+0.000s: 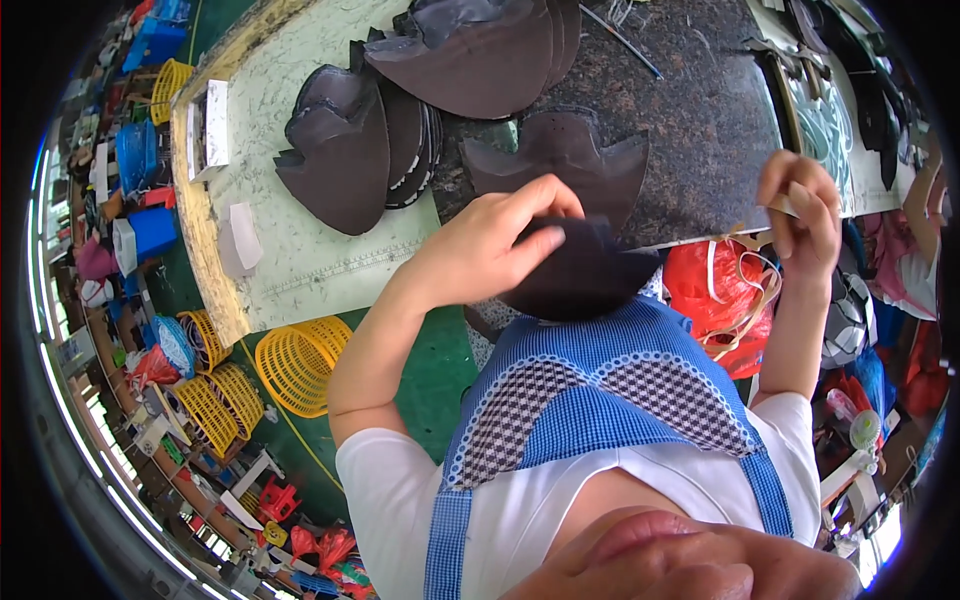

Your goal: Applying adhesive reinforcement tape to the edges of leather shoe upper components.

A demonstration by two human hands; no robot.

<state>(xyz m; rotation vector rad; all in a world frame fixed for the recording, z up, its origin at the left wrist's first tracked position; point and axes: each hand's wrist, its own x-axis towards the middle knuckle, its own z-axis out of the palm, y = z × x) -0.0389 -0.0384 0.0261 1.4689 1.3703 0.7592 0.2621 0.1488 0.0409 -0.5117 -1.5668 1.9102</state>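
My left hand (480,245) is closed on the edge of a dark, curved shoe-upper piece (575,280), pinched between thumb and fingers at the near edge of the table. Part of that piece is blurred, and it hangs over my blue apron. Just beyond it, a similar brown notched piece (570,160) lies flat on the dark stone slab. My right hand (805,210) is raised off the slab's right edge, thumb and fingers pinched together. Something small and pale may be between them, too unclear to name.
Overlapping stacks of brown pieces (340,150) lie at the table's left and back (480,65). A thin stick (625,45) rests on the slab. White cords (825,125) lie at right. A red bag (705,290) hangs below the edge; yellow baskets (300,365) stand on the floor at left.
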